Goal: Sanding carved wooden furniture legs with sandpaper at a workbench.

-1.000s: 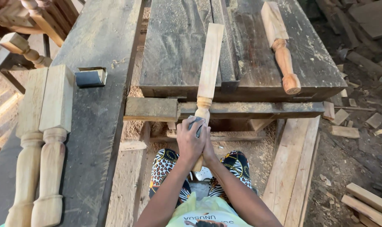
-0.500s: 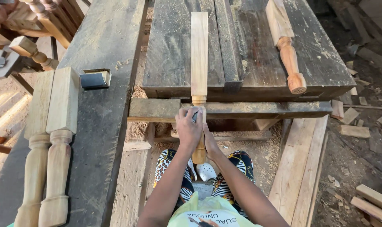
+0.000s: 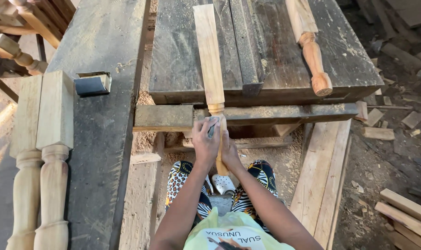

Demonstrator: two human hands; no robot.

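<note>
A: Checked position of the turned leg [image 3: 210, 60]?

B: Logged. Square end laid on the dark bench slab [image 3: 182, 55], far from the body, tilted slightly left. Turned end hung off the near edge, crossed over the rail [image 3: 164, 118], pointed down between the knees.

A: Hands?

B: Left hand [image 3: 205, 141] curled over a grey piece of sandpaper [image 3: 212, 127], pressed onto the turned collar just near of the rail. Right hand [image 3: 230, 155] wrapped round the shaft just below, touching the left. Neither spread.

A: Step in hand?

B: Judged as sanding of the turned section, at the collar beneath the square part. Lower shaft hidden by both hands, so finish there not readable.

A: Requirements for the next move?

B: Steady clamp from the right hand against twisting; even pressure through the paper, kept inside the grooves and off the crisp square edges. Rotation of the leg probably needed to reach the underside.

A: Surroundings?

B: Second turned leg [image 3: 310, 46] on the slab, far right, well apart. Pair of legs [image 3: 43, 139] side by side at left. Sanding block [image 3: 92, 83] on the left plank [image 3: 104, 139], untouched. Sawdust [image 3: 284, 157] on the ground; offcuts [image 3: 405, 213] near right.
</note>
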